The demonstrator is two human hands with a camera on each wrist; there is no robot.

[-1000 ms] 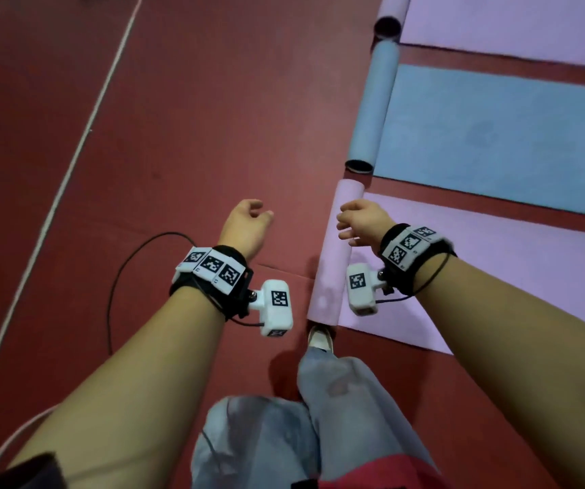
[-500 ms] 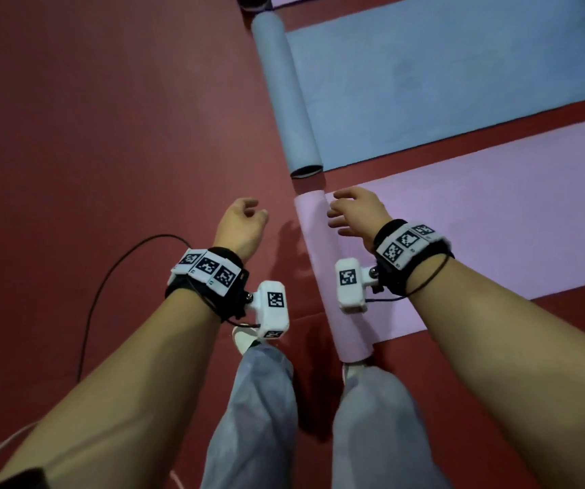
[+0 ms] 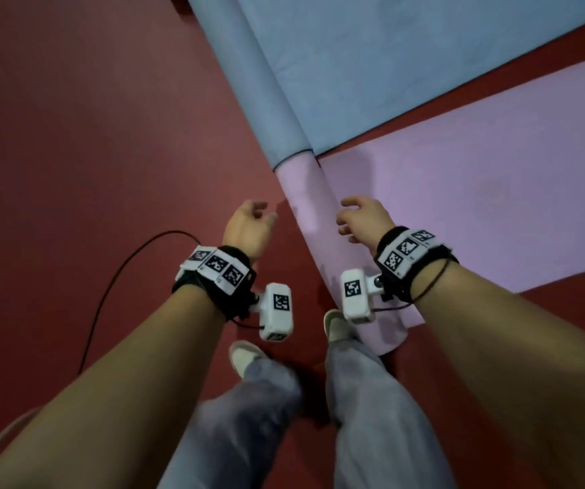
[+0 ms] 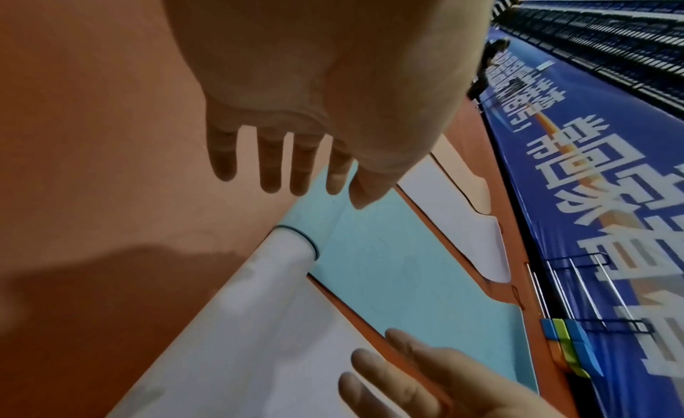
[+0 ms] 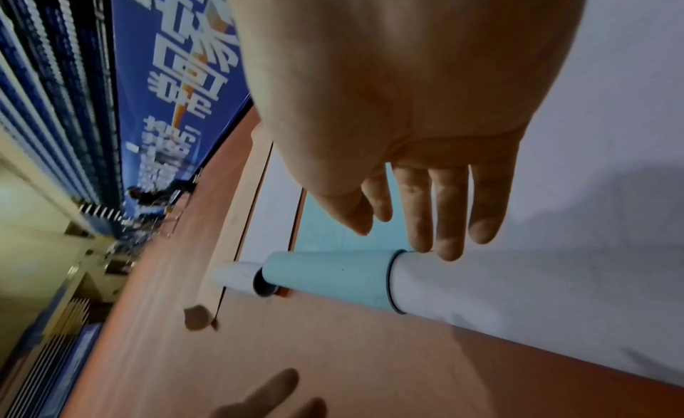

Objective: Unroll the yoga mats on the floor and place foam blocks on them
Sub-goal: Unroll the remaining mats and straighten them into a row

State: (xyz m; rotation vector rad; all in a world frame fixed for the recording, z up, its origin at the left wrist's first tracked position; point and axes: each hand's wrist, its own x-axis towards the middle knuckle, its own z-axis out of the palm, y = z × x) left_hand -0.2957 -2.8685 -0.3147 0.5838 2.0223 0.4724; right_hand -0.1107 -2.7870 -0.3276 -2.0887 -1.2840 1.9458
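Your left hand (image 3: pixel 248 224) and right hand (image 3: pixel 361 218) hang wide and hold nothing, one on each side of the pink mat's roll (image 3: pixel 323 224), which lies on the red floor (image 3: pixel 90 135) end to end with the blue mat's roll (image 3: pixel 263 86).

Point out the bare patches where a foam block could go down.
The flat pink mat, right of its rolled end, is bare. So is the flat blue mat beyond it. The red floor left of both rolls is open. Near the feet it is crowded.
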